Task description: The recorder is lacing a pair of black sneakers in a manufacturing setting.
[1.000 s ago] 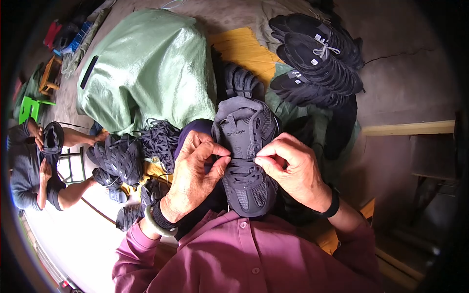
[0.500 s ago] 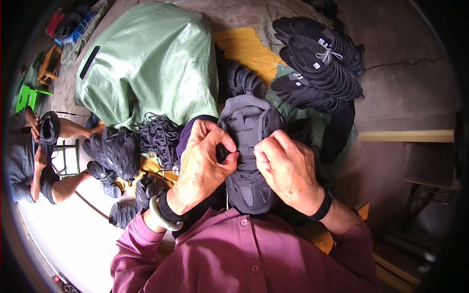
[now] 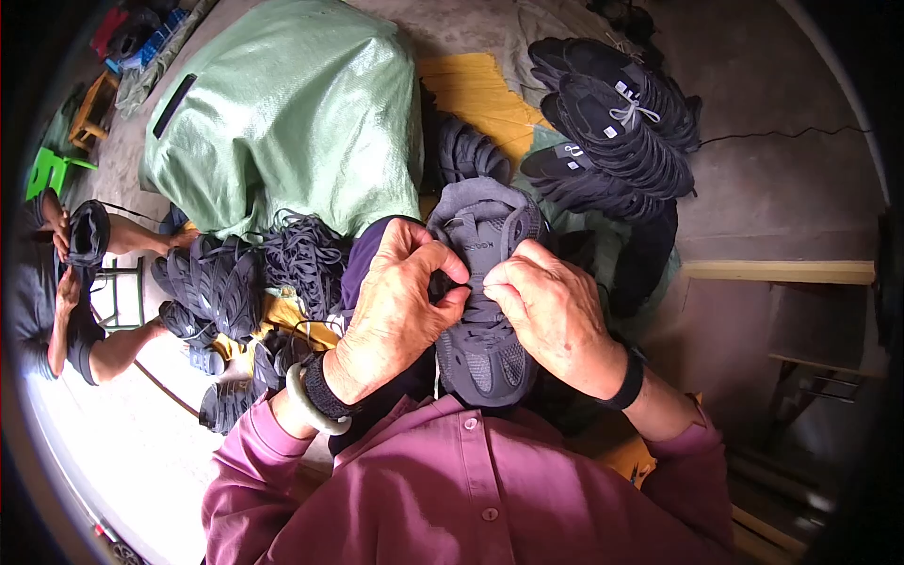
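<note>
A dark grey and black lace-up sneaker (image 3: 488,372) sits in front of my body, toe toward me, its padded tongue (image 3: 478,235) facing up. My left hand (image 3: 395,306) is at the left edge of its lacing area, thumb and forefinger pinched together. My right hand (image 3: 560,315) is closed over the middle of the tongue, fingertips close to those of my left. Whatever thin, dark thing the fingertips pinch cannot be made out against the shoe. Lacing crosses the shoe below my fingers.
Stacked black shoes (image 3: 612,122) stand at the far right. A green woven sack (image 3: 292,113) bulges at the far left, with a heap of black laces (image 3: 303,259) and more shoes (image 3: 212,287) nearer. At the left edge, another person (image 3: 61,292) handles a dark shoe (image 3: 89,234).
My right hand has shifted left and slightly up over the tongue, nearer my left fingertips. My left hand stays pinched at the shoe's edge. The shoe has tilted slightly.
</note>
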`<state>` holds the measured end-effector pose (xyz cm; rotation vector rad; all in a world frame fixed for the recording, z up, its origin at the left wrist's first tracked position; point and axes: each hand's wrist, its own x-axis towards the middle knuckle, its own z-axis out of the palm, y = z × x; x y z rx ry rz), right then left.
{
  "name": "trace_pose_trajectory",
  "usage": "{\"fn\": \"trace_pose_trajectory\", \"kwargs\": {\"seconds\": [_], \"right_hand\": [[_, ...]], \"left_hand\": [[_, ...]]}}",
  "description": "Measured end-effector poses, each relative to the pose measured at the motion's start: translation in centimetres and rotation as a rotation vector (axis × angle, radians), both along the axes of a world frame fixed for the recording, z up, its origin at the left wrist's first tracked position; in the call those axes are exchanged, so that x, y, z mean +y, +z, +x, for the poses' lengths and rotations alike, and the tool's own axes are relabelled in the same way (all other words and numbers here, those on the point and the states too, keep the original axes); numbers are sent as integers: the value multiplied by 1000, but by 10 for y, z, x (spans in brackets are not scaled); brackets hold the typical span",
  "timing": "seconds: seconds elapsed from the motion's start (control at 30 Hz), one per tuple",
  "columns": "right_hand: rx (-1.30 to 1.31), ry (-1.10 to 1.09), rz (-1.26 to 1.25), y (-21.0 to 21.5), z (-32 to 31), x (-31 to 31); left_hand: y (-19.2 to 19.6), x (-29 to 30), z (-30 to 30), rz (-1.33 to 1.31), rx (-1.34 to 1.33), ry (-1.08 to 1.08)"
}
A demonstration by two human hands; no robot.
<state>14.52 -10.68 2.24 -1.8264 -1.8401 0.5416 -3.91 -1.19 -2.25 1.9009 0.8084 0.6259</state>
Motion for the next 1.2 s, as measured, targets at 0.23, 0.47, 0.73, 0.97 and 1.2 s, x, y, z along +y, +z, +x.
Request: {"fn": "trace_pose_trajectory", "kwargs": {"seconds": [0.23, 0.47, 0.73, 0.97, 1.2], "right_hand": [[-309, 5, 80, 11, -9, -1], [-332, 82, -6, 15, -12, 8], [-151, 106, 54, 17, 7, 14], [101, 83, -6, 13, 23, 18], [300, 9, -189, 17, 27, 19]], "left_hand": [[13, 0, 2, 86, 134, -4], [13, 5, 4, 282, 175, -29], [16, 16, 7, 372, 161, -112], [22, 55, -53, 402, 289, 25], [-67, 135, -237, 426, 658, 464]]}}
